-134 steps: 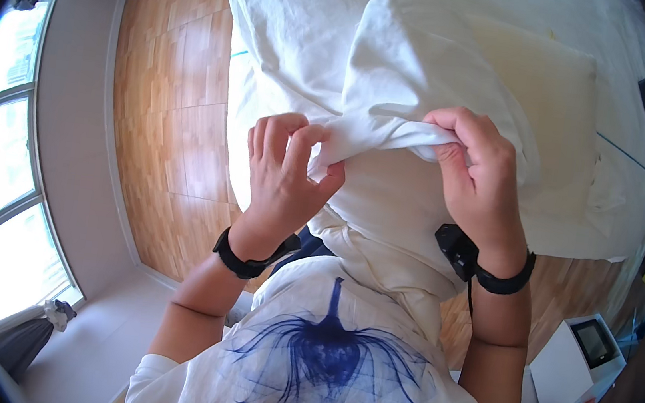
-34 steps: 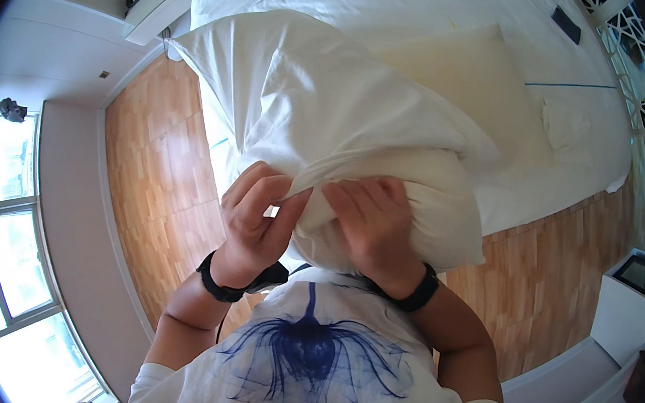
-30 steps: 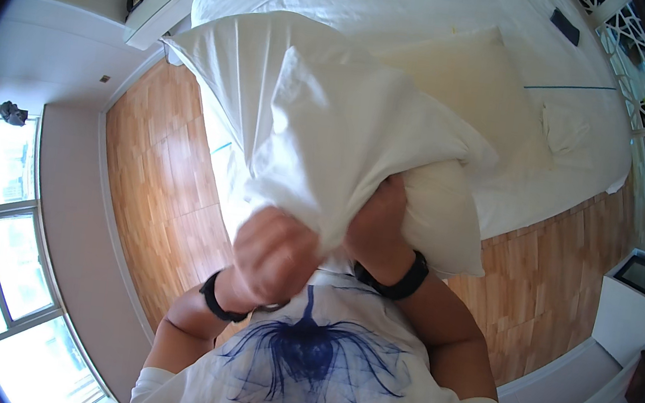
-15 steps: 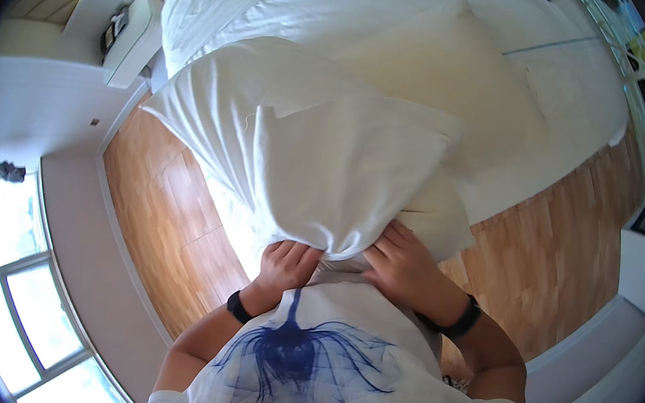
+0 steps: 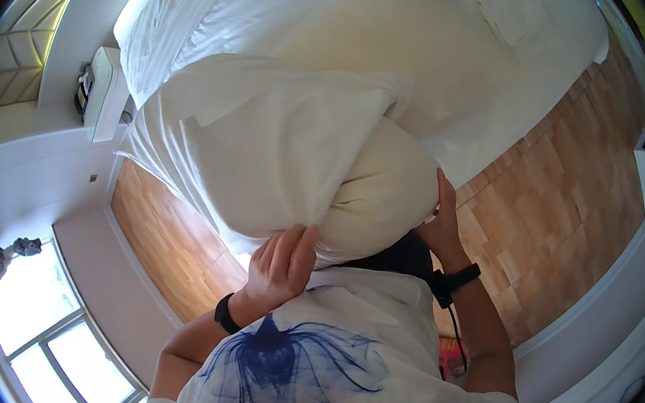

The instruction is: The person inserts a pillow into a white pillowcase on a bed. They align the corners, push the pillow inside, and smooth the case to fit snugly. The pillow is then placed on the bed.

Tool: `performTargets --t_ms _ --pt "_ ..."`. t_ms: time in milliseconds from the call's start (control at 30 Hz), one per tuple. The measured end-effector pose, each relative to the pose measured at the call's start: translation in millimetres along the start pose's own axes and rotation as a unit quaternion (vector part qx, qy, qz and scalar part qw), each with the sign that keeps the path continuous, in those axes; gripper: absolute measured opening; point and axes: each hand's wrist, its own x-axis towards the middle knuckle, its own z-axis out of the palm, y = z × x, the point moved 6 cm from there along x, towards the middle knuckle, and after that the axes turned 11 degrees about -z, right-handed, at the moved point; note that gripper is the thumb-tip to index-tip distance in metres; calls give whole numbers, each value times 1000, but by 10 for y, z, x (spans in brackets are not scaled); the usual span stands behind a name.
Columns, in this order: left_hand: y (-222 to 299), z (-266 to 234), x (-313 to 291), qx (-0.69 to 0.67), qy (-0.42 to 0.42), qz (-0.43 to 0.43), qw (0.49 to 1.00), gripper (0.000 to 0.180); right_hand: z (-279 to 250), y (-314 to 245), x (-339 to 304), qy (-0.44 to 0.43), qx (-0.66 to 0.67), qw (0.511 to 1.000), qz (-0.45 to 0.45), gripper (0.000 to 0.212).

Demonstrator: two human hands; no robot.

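In the head view, the left hand (image 5: 281, 259) pinches thumb and fingers together on the hem of a white pillowcase (image 5: 266, 138), which wraps the left part of a cream pillow (image 5: 393, 182) at the near edge of the bed (image 5: 561, 58). The right hand (image 5: 442, 226) touches the pillow's bare right end; whether it clamps, I cannot tell. Sleeving seems midway; the next move calls for feeding that end past the hem.

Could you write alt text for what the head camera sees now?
A person's left hand grips the edge of a white cover partly over a cream pillow; the right hand touches the pillow's bare side. Beyond lie a white-sheeted bed and wooden floor.
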Motion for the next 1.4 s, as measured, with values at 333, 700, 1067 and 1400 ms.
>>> performTargets --t_ms 333,700,1067,1400 --pt "188 213 355 76 -122 -105 984 46 114 209 -176 -6 471 822 321 101" --pt "-228 -15 623 126 -185 -187 956 49 114 -247 489 29 567 815 115 117" --pt "-1026 -948 1012 238 10 -152 959 44 338 -1381 979 -22 414 900 -133 106" --pt "-1042 -966 1246 192 -17 20 981 30 447 -1846 932 -14 263 934 -241 88"
